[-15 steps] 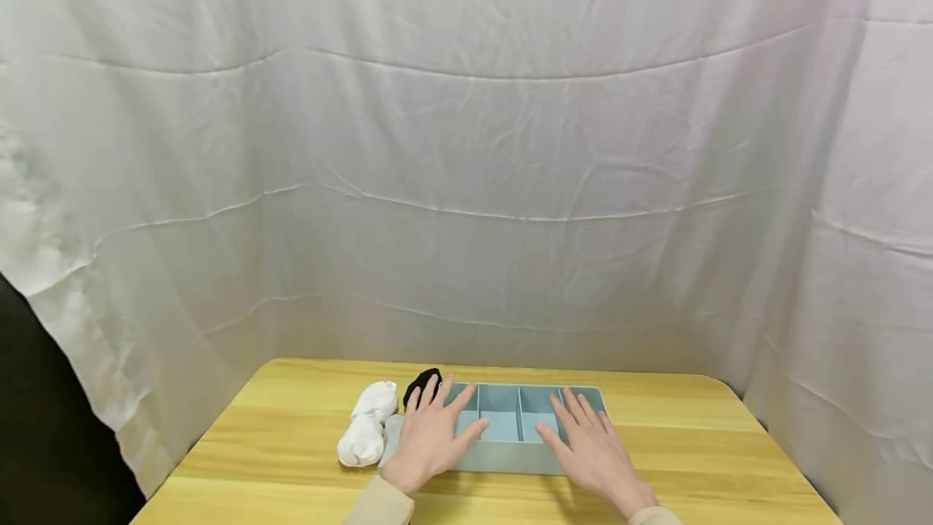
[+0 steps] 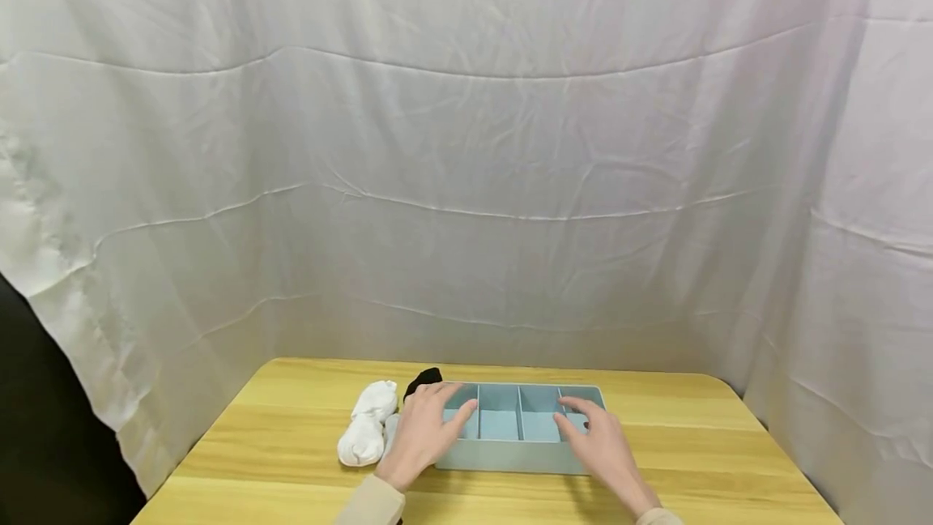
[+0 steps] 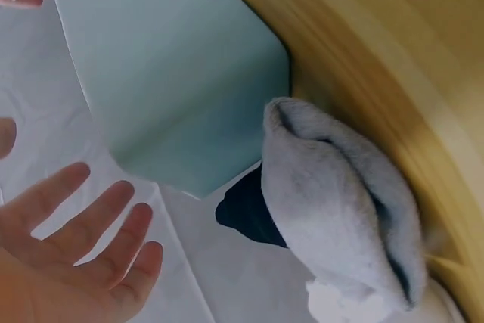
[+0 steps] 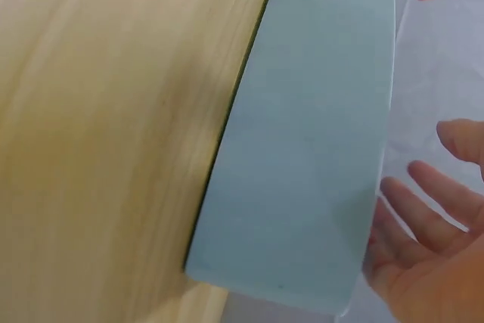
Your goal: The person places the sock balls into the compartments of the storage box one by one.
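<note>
A pale blue divided box [image 2: 510,456] stands on the table with its compartments facing up. Above its left end hovers my left hand [image 2: 417,436], fingers spread and slightly bent, holding nothing. My right hand [image 2: 603,448] hangs over the right end with loosely bent fingers, likewise holding nothing. In the left wrist view a folded grey sock [image 3: 333,194] lies by the box's corner, with a black sock [image 3: 249,213] behind it. The left hand partly hides both in the head view.
White rolled socks [image 2: 362,440] lie on the wooden table [image 2: 270,444], left of the box. A light grey curtain [image 2: 466,185] surrounds the table at the back and sides.
The fingers of both hands have bent from a straighter, spread pose. Both hands stay over the box ends, and the box and socks have not moved.
</note>
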`<state>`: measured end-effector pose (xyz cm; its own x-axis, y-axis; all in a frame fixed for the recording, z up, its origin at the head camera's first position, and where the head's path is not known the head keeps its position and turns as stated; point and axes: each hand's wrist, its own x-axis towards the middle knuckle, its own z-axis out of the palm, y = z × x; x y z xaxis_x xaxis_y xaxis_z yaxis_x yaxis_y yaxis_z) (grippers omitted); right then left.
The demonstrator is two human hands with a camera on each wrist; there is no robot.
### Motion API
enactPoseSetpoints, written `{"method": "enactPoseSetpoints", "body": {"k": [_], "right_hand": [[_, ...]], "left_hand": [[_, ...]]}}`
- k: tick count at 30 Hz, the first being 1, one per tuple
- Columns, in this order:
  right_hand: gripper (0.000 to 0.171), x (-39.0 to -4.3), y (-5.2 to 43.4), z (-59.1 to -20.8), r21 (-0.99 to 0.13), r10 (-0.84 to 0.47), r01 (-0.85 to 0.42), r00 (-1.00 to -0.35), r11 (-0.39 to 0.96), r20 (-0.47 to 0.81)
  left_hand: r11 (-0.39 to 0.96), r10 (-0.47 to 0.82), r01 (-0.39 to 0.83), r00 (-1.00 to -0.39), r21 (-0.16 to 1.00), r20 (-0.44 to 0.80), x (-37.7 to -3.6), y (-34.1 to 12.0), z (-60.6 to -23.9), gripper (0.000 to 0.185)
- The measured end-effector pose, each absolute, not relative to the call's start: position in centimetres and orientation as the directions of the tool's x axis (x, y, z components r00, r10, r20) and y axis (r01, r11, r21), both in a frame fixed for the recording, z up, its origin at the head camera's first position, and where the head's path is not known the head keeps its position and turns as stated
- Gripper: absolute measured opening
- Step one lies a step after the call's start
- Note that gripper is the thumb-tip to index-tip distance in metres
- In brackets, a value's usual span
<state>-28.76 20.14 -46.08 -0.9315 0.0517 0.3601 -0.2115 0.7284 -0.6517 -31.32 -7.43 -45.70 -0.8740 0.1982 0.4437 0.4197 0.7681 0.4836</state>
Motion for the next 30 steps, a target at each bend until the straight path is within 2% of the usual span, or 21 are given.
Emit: {"method": "enactPoseSetpoints", "body": {"k": [7,16,24,30], "right_hand": [[0.033,-29.3,21.6,-46.7,-0.664,0.095,-0.243,-0.898,0.708,0.430],[0.054,-29.5,23.6,-46.9,-0.760,0.132,-0.149,-0.946,0.633,0.295],[0.062,-29.8,25.5,-47.9,-0.891,0.117,-0.096,-0.979,0.445,0.164],[0.068,-30.0,26.5,-48.7,-0.908,0.098,-0.040,-0.991,0.417,0.088]], "left_hand": [[0.692,0.129,0.372,-0.907,0.618,0.402,-31.4,-8.8,-45.6,0.049],[0.654,0.103,0.344,-0.922,0.673,0.372,-32.1,-11.6,-45.9,0.057],[0.620,0.047,0.322,-0.925,0.715,0.376,-32.5,-14.1,-46.3,0.056],[0.608,0.039,0.318,-0.927,0.727,0.373,-32.5,-15.3,-46.8,0.052]]}}
